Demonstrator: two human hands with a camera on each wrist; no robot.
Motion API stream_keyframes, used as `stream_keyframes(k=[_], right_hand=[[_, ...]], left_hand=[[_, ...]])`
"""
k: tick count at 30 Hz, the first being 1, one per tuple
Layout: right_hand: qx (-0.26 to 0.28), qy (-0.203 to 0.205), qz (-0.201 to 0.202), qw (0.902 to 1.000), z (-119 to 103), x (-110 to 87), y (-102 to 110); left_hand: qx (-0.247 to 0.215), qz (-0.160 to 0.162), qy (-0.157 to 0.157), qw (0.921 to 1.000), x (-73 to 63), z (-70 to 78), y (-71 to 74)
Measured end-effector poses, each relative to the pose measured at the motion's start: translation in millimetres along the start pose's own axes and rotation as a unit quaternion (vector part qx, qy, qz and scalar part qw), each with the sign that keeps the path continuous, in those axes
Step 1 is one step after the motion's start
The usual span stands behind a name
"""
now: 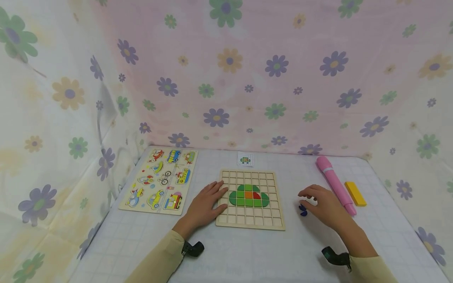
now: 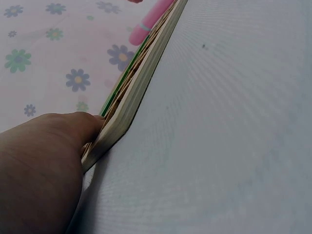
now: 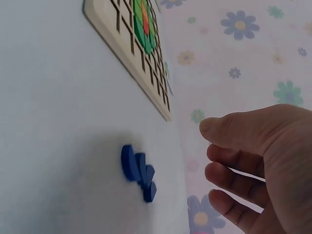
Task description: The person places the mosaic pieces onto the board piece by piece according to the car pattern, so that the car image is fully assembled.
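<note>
A wooden grid board point(image 1: 226, 224) lies in the middle of the table, with green pieces point(image 1: 240, 202), an orange piece point(image 1: 249, 195) and a red piece point(image 1: 256, 195) set in its squares. My left hand point(image 1: 205, 204) rests at the board's left edge, fingertips and thumb on its rim. To the right of the board, several small dark blue pieces point(image 3: 129, 163) lie close together on the table. Above them hovers my right hand point(image 1: 322, 202), fingers loosely bent and nothing between thumb and fingers in the right wrist view.
Behind the board is a small pattern card point(image 1: 245, 159). A wooden vehicle puzzle point(image 1: 150, 198) lies at the left. On the right are a pink stick-shaped object point(image 1: 334, 181) and a yellow block point(image 1: 355, 193). Flowered cloth point(image 1: 230, 98) hangs around the white table.
</note>
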State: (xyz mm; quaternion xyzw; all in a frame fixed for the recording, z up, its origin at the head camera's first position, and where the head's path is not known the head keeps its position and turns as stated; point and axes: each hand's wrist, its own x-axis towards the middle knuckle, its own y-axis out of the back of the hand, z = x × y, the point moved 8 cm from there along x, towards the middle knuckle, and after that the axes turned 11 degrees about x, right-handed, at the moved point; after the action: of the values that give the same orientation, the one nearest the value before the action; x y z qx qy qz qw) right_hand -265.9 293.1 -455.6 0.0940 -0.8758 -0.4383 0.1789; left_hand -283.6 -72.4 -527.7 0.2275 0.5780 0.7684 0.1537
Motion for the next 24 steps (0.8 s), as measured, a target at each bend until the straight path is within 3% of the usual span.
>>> stream_keyframes(k=[11,17,24], right_hand=[[0.002,-0.049,-0.031,0.9983,18,-22.9,-5],[0.017,-0.087,-0.059,0.9943,25,-27.4,-14],[0.024,-0.102,-0.084,0.991,30,-28.8,-23]], left_hand=[[-0.003,0.002,0.0,1.0,0.7,0.2,0.4],[-0.004,0.002,0.0,1.0,0.3,0.3,0.8],[-0.005,0.0,0.0,1.0,-0.1,1.6,2.6]])
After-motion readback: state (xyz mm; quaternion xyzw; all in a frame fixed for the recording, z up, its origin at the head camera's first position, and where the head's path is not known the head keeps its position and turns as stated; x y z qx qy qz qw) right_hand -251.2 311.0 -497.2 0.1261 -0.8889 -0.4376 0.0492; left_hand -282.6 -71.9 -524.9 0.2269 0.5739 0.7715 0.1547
